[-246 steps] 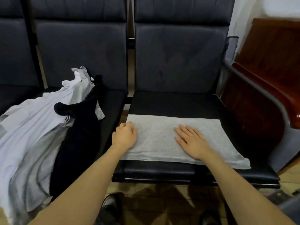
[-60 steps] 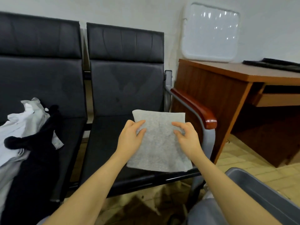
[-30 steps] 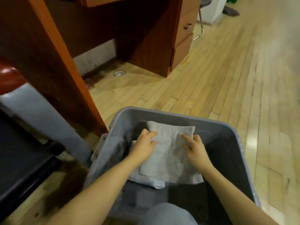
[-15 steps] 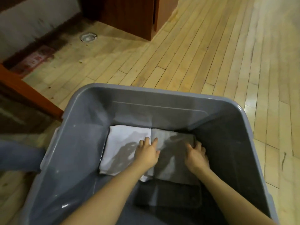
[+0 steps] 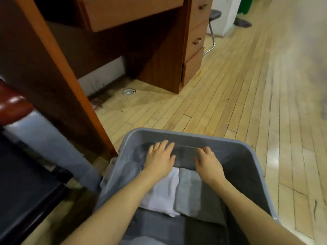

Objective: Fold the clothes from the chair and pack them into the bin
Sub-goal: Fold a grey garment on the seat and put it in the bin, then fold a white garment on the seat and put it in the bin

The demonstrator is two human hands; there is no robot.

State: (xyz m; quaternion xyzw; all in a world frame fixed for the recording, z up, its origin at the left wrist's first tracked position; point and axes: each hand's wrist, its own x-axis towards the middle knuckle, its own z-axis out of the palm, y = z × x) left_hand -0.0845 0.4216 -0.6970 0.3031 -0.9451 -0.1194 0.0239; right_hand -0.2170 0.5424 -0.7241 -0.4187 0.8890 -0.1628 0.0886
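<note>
Head view is showing the folded grey cloth (image 5: 189, 191) lying inside the grey plastic bin (image 5: 251, 154), touching a folded white cloth (image 5: 164, 193) on its left; both are resting on darker grey fabric (image 5: 159, 221) nearer the bin's near edge. Both hands are hovering toward the bin's far wall, the left hand (image 5: 160, 159) and right hand (image 5: 208, 164) released, fingers straight, grasping nothing. The bin is sitting on a wooden plank floor (image 5: 230, 96), beside a brown wooden desk (image 5: 123, 38) and a black chair seat (image 5: 23, 188).
</note>
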